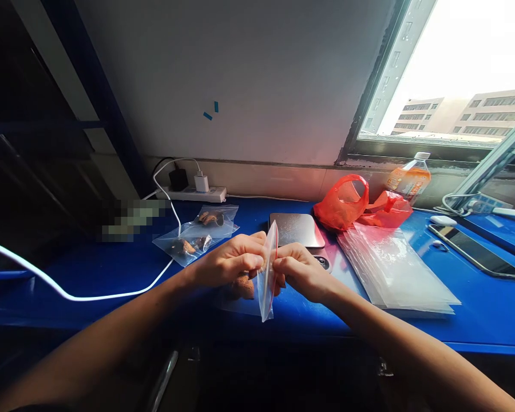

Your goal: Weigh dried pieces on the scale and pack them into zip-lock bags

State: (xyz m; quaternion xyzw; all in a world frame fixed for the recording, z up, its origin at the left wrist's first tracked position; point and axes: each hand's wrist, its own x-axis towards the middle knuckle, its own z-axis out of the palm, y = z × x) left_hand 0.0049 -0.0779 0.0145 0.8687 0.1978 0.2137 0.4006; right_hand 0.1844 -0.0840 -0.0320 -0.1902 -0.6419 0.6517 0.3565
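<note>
A small clear zip bag (268, 274) with a red seal strip is held upright, edge-on, between both hands above the blue table (111, 274). My left hand (232, 260) pinches its left side with closed fingers, and a brown lump (242, 286) shows under that hand. My right hand (300, 269) pinches the bag's right side, fingers closed. Another clear bag (236, 306) lies flat on the table beneath the hands.
Two filled zip bags (197, 234) lie at the back left near a white cable (90, 294) and power strip (193, 193). A metal scale (295, 229), red plastic bag (347, 203), stack of clear bags (395, 266), phone (476, 252) and bottle (409, 177) stand behind and right.
</note>
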